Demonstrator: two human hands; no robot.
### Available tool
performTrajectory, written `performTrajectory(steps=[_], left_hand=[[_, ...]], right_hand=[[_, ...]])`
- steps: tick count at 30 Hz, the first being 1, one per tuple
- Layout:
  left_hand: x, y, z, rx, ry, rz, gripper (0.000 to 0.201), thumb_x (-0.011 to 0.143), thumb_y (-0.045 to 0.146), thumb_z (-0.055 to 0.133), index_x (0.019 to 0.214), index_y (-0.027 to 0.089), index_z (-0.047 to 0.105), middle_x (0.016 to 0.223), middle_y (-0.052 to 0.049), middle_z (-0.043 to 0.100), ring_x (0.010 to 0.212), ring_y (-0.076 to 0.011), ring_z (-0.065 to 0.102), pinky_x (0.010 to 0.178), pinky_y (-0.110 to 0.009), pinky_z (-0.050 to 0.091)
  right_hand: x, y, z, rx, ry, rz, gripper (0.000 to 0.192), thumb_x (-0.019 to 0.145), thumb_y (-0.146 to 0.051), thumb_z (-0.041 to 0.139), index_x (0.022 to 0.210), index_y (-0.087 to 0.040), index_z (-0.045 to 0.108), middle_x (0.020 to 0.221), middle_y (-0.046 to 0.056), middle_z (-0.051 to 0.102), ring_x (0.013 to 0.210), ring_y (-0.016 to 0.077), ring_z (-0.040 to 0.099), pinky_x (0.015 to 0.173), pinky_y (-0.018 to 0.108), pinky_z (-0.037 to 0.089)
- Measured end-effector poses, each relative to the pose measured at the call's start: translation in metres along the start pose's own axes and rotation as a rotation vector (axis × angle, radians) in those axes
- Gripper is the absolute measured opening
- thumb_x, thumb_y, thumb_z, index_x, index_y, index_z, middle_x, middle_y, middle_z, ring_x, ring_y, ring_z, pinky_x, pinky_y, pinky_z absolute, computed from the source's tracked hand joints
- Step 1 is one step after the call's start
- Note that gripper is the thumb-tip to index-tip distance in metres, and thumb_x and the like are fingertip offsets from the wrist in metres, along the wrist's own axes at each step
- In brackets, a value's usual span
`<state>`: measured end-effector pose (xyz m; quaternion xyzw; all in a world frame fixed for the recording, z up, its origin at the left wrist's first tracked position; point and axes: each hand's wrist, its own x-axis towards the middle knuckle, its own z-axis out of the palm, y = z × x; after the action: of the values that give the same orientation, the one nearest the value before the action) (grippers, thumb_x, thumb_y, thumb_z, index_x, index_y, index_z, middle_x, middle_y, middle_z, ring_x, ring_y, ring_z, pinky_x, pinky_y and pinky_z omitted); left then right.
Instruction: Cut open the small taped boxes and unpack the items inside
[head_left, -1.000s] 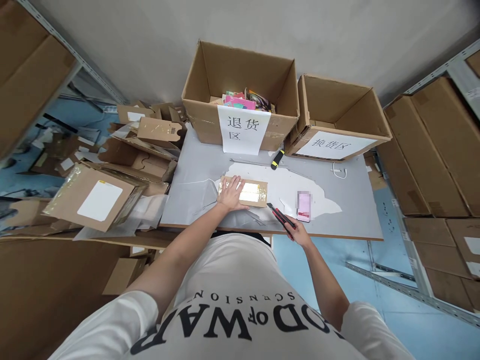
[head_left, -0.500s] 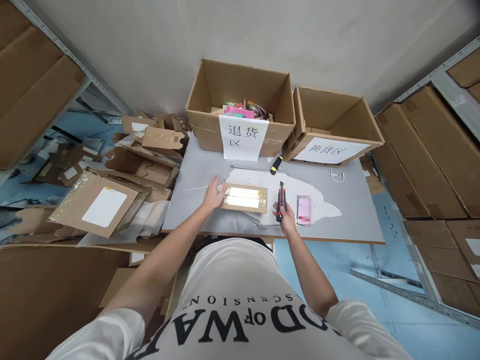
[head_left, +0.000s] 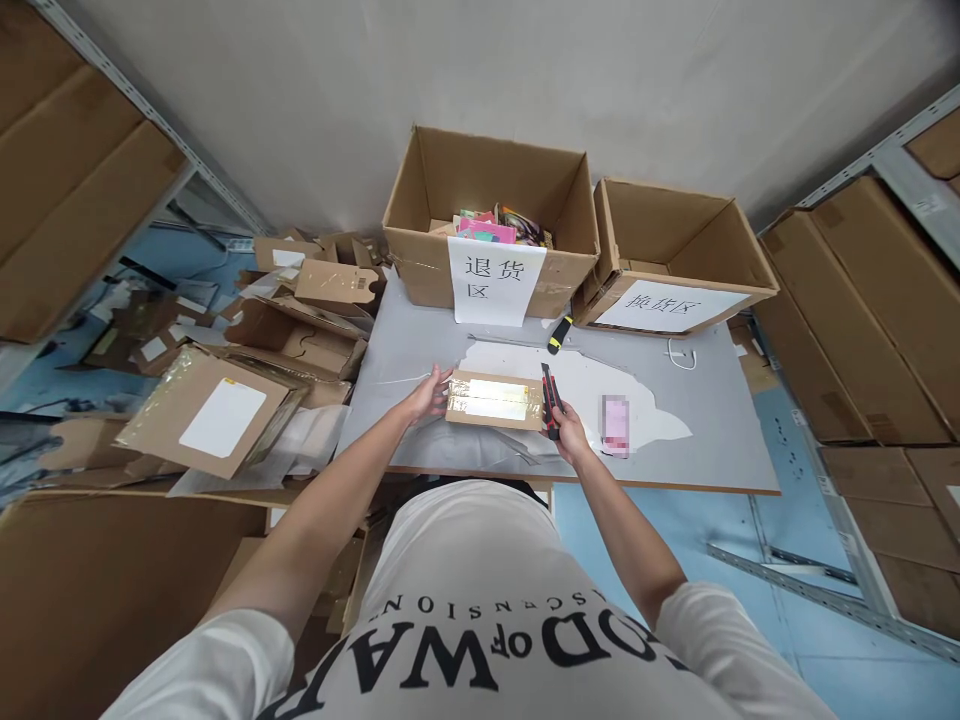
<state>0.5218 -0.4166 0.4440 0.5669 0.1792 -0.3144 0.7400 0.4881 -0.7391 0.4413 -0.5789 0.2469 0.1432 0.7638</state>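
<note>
A small taped cardboard box [head_left: 495,412] with a shiny white label is between my two hands, over the near part of the table. My left hand [head_left: 430,394] grips its left end, thumb and fingers spread along that edge. My right hand [head_left: 568,432] is closed around a black and red utility knife [head_left: 551,405], which points up and away from me. Its fingers also touch the right end of the box. Whether the knife's blade is out, I cannot tell. To the right of this hand lies a small pink item [head_left: 616,425], partly blurred out.
At the back stand two open cartons with paper signs, the left carton [head_left: 420,270] holding colourful packs, the right carton [head_left: 675,215] beside it. A yellow and black cutter [head_left: 559,334] lies before them. Opened boxes [head_left: 292,335] pile up left; shelved cartons [head_left: 847,310] stand right.
My right hand has moved left with the knife to the box's right end. My left hand has turned in against the left end. The box looks slightly raised.
</note>
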Motion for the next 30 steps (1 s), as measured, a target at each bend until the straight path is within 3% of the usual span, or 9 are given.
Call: performTrajectory(steps=[5,9,17,23,30], left_hand=[[-0.005,0.0,-0.001,-0.099,0.019,0.031,0.076,0.083,0.074,0.028,0.145,0.031,0.029,0.152,-0.008,0.032,0.129,-0.0321,0.043,0.094,-0.045,0.046],[-0.013,-0.007,0.004,-0.23,0.091,0.088,0.074,0.085,0.071,0.024,0.144,0.028,0.032,0.148,-0.01,0.039,0.121,-0.0289,0.052,0.09,-0.044,0.049],[-0.046,-0.049,0.036,-0.543,0.214,0.102,0.076,0.086,0.071,0.018,0.144,0.025,0.032,0.146,-0.011,0.04,0.115,-0.0238,0.057,0.086,-0.038,0.052],[-0.069,-0.078,0.065,-0.712,0.238,0.081,0.079,0.085,0.073,0.017,0.14,0.023,0.04,0.145,-0.013,0.041,0.123,-0.0266,0.052,0.089,-0.041,0.05],[-0.075,-0.096,0.083,-0.775,0.234,0.039,0.082,0.085,0.073,0.02,0.139,0.016,0.042,0.144,-0.017,0.042,0.132,-0.0263,0.042,0.099,-0.041,0.043]], right_hand=[[0.01,-0.015,0.002,-0.027,-0.029,-0.019,0.04,0.072,-0.042,0.068,0.106,-0.026,0.053,0.089,0.0,0.067,0.068,0.0122,0.062,0.052,0.024,0.053],[0.034,-0.049,0.011,-0.136,-0.085,-0.014,0.029,0.078,-0.036,0.063,0.104,-0.025,0.055,0.091,0.001,0.068,0.062,0.0106,0.061,0.05,0.023,0.051],[0.101,-0.113,0.051,-0.449,-0.281,0.183,0.014,0.087,-0.02,0.053,0.098,-0.02,0.061,0.084,0.004,0.071,0.059,0.0131,0.062,0.054,0.027,0.053],[0.133,-0.121,0.082,-0.599,-0.357,0.222,0.013,0.086,-0.016,0.055,0.095,-0.018,0.065,0.076,0.004,0.071,0.059,0.0139,0.061,0.059,0.027,0.052],[0.15,-0.103,0.105,-0.552,-0.407,0.147,0.013,0.087,-0.013,0.052,0.092,-0.017,0.063,0.076,0.005,0.071,0.068,0.0153,0.063,0.069,0.029,0.052]])
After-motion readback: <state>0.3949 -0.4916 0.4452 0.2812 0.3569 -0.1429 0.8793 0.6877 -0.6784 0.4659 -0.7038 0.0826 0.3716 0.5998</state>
